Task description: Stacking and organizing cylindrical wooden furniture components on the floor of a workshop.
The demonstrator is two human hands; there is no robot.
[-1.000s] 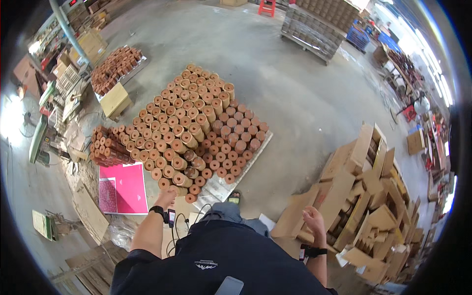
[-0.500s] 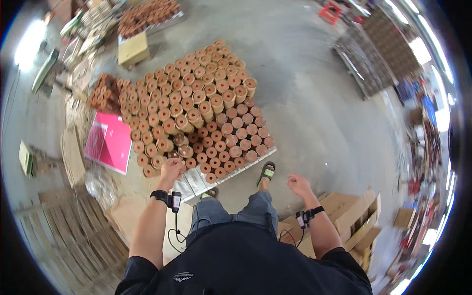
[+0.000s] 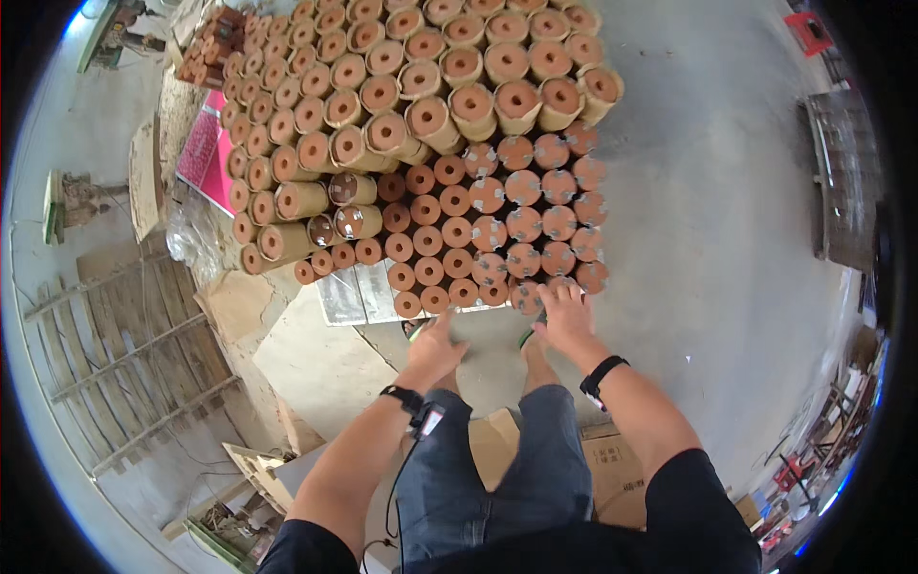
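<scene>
Where orange rolls (image 3: 459, 230) crowd a pallet (image 3: 356, 295), concrete floor (image 3: 708, 220) surrounds.

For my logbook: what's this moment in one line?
left hand: open, near tube row | right hand: open, touching front tubes | pallet: stacked

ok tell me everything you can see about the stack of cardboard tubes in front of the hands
The stack of cardboard tubes is a dense block of brown upright rolls with orange-red ends, tiered: tall rows behind, a lower front block whose ends carry pale tabs. It stands on a flat pale board on the concrete floor. The right hand touches the front corner tubes; the left hand hovers just short.
</scene>
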